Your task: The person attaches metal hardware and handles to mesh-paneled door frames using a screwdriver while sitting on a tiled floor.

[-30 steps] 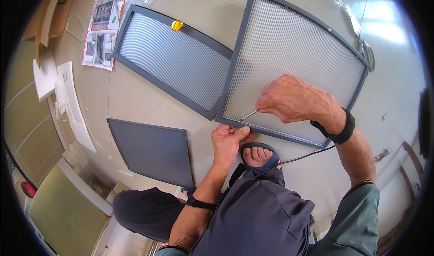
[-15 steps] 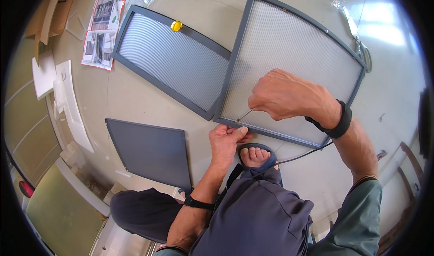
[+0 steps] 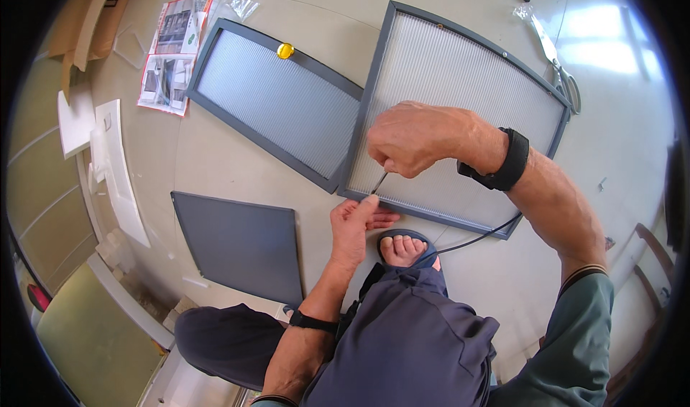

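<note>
A large grey-framed panel with a ribbed translucent sheet [image 3: 453,69] lies in front of me. My right hand [image 3: 417,139] is closed round a screwdriver [image 3: 379,183]; its handle is hidden in the fist. The thin metal shaft slants down to the panel's near left corner, where its tip meets the frame's inner edge beside my left thumb. My left hand [image 3: 353,223] grips the frame at this same corner, thumb on top and fingers along the near outer side. Whatever fastener sits under the tip is too small to make out.
Left of the panel lies a narrower ribbed framed panel [image 3: 277,94] with a yellow disc [image 3: 285,51]. A plain grey board [image 3: 241,245], a printed sheet [image 3: 171,55], scissors [image 3: 564,83] and white foam pieces [image 3: 118,170] are around. My sandalled foot [image 3: 404,249] stands close to the frame.
My right hand has moved left and slightly up, holding the screwdriver more upright. My left thumb has shifted closer to the tip. The view has tilted slightly.
</note>
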`<state>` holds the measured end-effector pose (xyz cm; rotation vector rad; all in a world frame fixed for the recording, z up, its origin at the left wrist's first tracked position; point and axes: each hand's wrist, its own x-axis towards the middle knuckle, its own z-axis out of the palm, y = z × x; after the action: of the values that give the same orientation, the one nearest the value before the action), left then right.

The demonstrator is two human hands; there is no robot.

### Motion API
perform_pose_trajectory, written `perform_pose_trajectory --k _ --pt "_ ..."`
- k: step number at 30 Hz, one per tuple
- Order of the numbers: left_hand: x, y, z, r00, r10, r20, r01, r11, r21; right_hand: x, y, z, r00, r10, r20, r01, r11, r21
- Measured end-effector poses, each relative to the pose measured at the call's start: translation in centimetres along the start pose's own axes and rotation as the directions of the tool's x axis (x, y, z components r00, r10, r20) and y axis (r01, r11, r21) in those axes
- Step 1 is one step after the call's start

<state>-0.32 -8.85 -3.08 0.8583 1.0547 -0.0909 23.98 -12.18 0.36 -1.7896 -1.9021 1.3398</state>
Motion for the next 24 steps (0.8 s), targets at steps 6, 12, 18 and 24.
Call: perform_pose_trajectory --k 6,12,18,24 --pt "0.5 0.1 -0.2 0.997 -0.079 0.003 0.079 0.996 -0.041 0.1 -0.4 -0.2 1.0 0.027 0.002 -0.026 0.997 -0.076" --pt "0.2 0.0 0.3 0.999 -0.042 -0.025 0.04 0.997 -0.063 0.7 -0.7 0.1 0.982 0.122 -0.141 -0.111 0.99 0.086" --pt "0.2 0.0 0.6 0.999 -0.031 -0.017 0.031 0.998 -0.046 0.5 -1.2 2.3 0.739 0.311 -0.598 -0.156 0.942 0.297" --pt "0.1 -0.1 0.6 0.999 -0.017 -0.035 0.017 1.0 -0.025 0.0 -2.2 4.3 0.544 0.507 -0.668 -0.032 0.808 0.588"
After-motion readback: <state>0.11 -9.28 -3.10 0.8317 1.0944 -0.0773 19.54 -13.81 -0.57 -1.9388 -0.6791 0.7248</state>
